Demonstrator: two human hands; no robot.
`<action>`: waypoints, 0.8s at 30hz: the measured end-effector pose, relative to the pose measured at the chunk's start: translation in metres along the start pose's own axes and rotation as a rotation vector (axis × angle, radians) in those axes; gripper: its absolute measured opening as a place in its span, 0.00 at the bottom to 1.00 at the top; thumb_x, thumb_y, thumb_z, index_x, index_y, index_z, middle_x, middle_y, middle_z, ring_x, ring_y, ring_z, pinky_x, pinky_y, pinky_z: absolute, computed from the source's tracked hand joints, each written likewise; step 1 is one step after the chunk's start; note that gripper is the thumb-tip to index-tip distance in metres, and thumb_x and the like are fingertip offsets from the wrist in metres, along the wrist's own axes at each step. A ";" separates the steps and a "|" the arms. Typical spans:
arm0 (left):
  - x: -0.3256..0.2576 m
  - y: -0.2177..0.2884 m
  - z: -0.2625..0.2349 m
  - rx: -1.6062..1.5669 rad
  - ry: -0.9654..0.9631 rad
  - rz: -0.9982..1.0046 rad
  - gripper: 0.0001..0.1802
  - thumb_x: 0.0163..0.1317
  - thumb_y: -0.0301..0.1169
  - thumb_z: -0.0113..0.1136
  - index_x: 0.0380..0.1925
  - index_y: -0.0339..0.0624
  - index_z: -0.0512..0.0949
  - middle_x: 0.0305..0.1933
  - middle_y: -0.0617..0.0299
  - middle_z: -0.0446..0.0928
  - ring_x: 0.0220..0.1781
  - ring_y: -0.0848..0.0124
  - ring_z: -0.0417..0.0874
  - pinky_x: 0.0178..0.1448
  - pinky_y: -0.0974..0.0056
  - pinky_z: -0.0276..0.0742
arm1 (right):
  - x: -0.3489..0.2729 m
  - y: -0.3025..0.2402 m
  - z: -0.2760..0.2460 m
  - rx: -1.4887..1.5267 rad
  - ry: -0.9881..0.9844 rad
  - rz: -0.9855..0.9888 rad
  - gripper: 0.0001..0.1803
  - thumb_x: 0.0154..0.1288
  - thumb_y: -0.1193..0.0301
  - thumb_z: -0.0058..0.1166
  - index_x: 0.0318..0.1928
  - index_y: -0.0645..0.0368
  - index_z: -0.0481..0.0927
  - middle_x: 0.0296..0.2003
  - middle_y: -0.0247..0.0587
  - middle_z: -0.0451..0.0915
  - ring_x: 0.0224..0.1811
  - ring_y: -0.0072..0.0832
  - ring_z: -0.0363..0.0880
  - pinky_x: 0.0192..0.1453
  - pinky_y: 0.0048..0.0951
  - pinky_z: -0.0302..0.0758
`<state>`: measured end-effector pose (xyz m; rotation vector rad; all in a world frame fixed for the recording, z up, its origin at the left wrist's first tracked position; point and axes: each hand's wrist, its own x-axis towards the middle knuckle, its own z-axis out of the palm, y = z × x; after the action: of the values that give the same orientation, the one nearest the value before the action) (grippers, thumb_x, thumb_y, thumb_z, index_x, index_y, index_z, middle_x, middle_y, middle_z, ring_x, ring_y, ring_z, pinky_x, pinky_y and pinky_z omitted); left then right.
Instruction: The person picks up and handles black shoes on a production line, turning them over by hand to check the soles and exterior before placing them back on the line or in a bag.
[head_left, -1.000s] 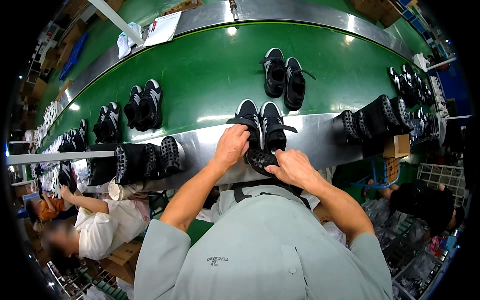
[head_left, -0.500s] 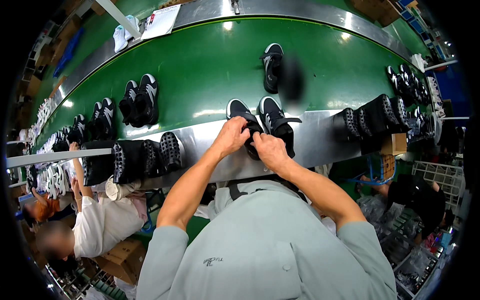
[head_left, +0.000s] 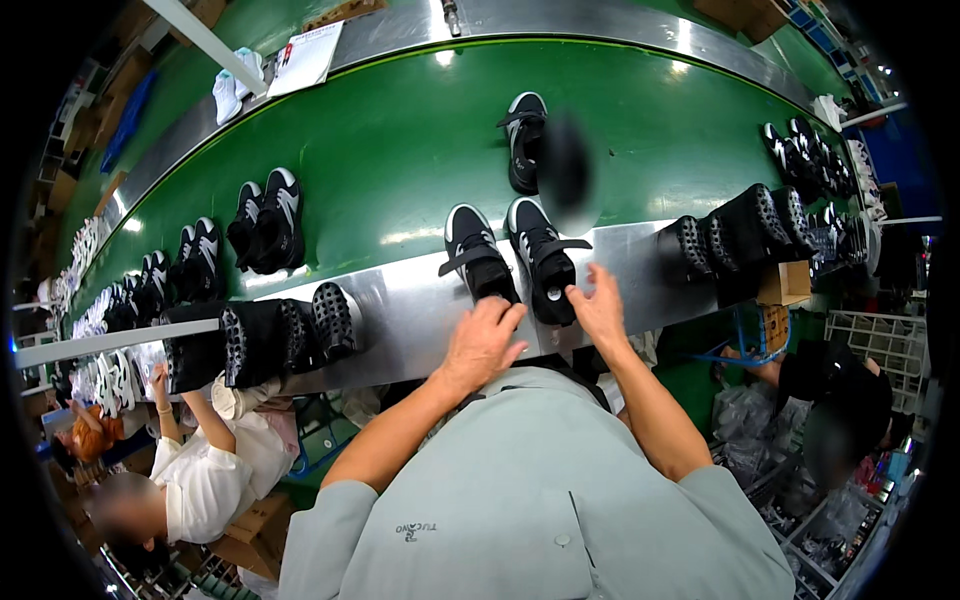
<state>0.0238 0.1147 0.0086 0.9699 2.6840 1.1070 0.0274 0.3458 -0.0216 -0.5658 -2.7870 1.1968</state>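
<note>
Two black sneakers with pale toe edges and straps stand side by side before me, toes pointing away, across the belt's near edge. My left hand [head_left: 482, 345] is at the heel of the left sneaker [head_left: 470, 240], fingers apart and partly over the heel. Beside the heel of the right sneaker [head_left: 538, 240] is my right hand [head_left: 600, 308], its thumb close to the collar and fingers spread. Whether the thumb touches is unclear. A round white spot shows inside the right sneaker. Farther off lies another black sneaker [head_left: 524, 145], next to a dark blurred shape [head_left: 565, 170].
The green belt [head_left: 400, 130] runs across, with a metal ledge [head_left: 400, 340] on my side. Black sneakers [head_left: 265, 220] stand to the left. Studded-soled black shoes lie on the ledge at left [head_left: 290, 335] and right [head_left: 745, 235]. A person in white [head_left: 215, 455] works at left.
Both hands have come off the left sneaker's opening. The left drew back toward me; the right moved rightward to the right sneaker's heel. Left sneaker's strap now sticks out to the left.
</note>
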 end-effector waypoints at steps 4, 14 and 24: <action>0.012 0.008 0.015 0.054 -0.268 -0.160 0.35 0.55 0.36 0.72 0.63 0.45 0.69 0.42 0.42 0.78 0.45 0.46 0.78 0.50 0.50 0.77 | 0.007 0.006 0.030 0.201 -0.338 -0.019 0.29 0.59 0.71 0.57 0.63 0.63 0.74 0.50 0.59 0.77 0.48 0.46 0.79 0.56 0.39 0.76; 0.044 -0.061 -0.034 0.470 -0.101 -0.338 0.21 0.58 0.48 0.70 0.41 0.44 0.83 0.33 0.48 0.82 0.39 0.51 0.83 0.42 0.52 0.82 | 0.016 0.012 -0.011 0.498 -0.490 0.266 0.21 0.70 0.66 0.57 0.57 0.68 0.79 0.40 0.43 0.84 0.37 0.25 0.83 0.38 0.26 0.80; 0.124 -0.123 -0.091 0.717 -0.203 -0.224 0.24 0.53 0.38 0.72 0.49 0.45 0.78 0.48 0.53 0.77 0.54 0.55 0.76 0.50 0.50 0.77 | -0.009 0.045 -0.052 0.521 -0.247 0.464 0.18 0.69 0.69 0.57 0.53 0.69 0.80 0.37 0.41 0.84 0.34 0.25 0.82 0.36 0.26 0.80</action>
<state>-0.1663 0.0659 0.0140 0.7518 2.9421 -0.0233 0.0598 0.4069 -0.0160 -1.0998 -2.4083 2.1176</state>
